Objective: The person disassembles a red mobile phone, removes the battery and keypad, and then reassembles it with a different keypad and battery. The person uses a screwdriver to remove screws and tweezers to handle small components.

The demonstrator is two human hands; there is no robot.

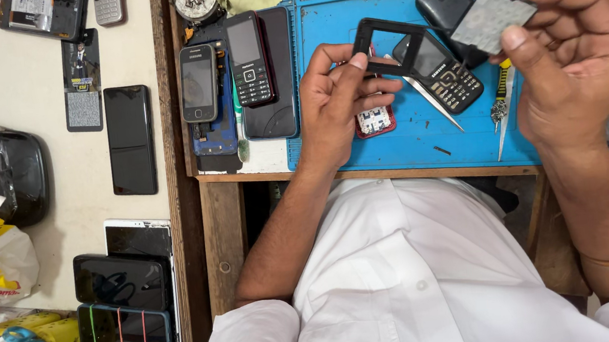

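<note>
Evidently mid-disassembly of a small keypad phone, with both hands raised over the blue work mat (pixel 361 135). The left hand (pixel 343 103) pinches a black front frame (pixel 388 45) with an open screen window, thumb and forefinger closed on its lower-left edge. The right hand (pixel 572 64) is clamped by its fingertips on a grey rectangular keypad sheet (pixel 490 18), tilted, at about three o'clock from the frame and just apart from it. Beneath the frame, at six o'clock, a red-edged phone body (pixel 375 120) lies on the mat, partly hidden by the left fingers. A black keypad phone (pixel 439 72) rests between the hands, touching steel tweezers (pixel 433 103). A yellow-handled screwdriver (pixel 500 109) lies at seven o'clock from the right hand. Well apart at nine o'clock sit a black bar phone (pixel 249 58) and a silver touch phone (pixel 198 82). Judged step: matching sheet to frame; seating it would call for squaring the sheet's edges with the frame's opening and a steady left-hand pinch.
</note>
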